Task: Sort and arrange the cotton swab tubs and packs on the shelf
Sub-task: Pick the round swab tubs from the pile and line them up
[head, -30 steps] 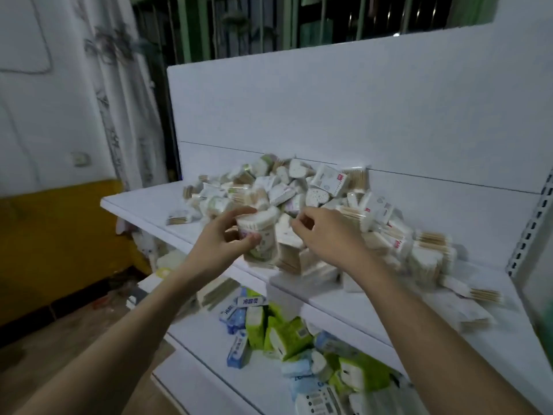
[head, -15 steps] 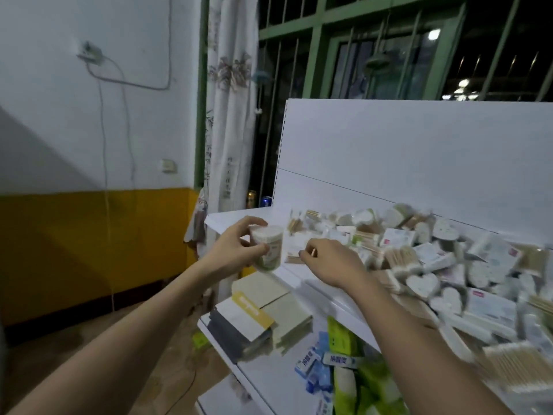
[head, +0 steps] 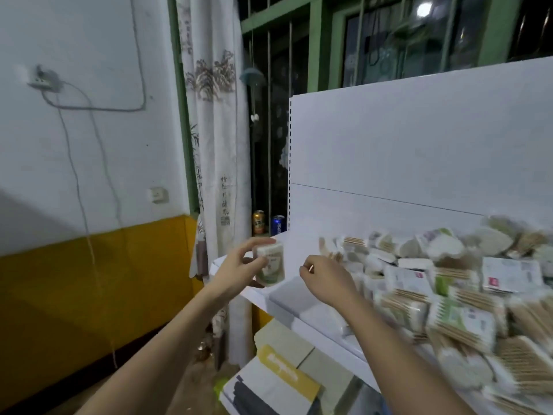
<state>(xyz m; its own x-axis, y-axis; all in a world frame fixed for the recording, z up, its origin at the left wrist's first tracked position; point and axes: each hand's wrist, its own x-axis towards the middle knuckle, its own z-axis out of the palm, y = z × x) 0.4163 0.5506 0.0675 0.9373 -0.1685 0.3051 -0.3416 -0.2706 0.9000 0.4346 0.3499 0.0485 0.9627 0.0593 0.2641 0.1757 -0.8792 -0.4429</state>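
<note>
Swinging further left, the left hand (head: 239, 269) is carrying the cotton swab tub (head: 269, 262), fingers clamped round it, over the shelf's (head: 294, 298) bare end. The right hand (head: 324, 278), seemingly loosely curled and empty, is hovering beside; set too near the edge, the tub may topple off.

Both bare forearms reach up from the bottom of the frame. Left hand (head: 239, 269) sits mid-frame, fingers clamped round something small; right hand (head: 324, 278) just right of it, loosely curled, holding nothing.
</note>
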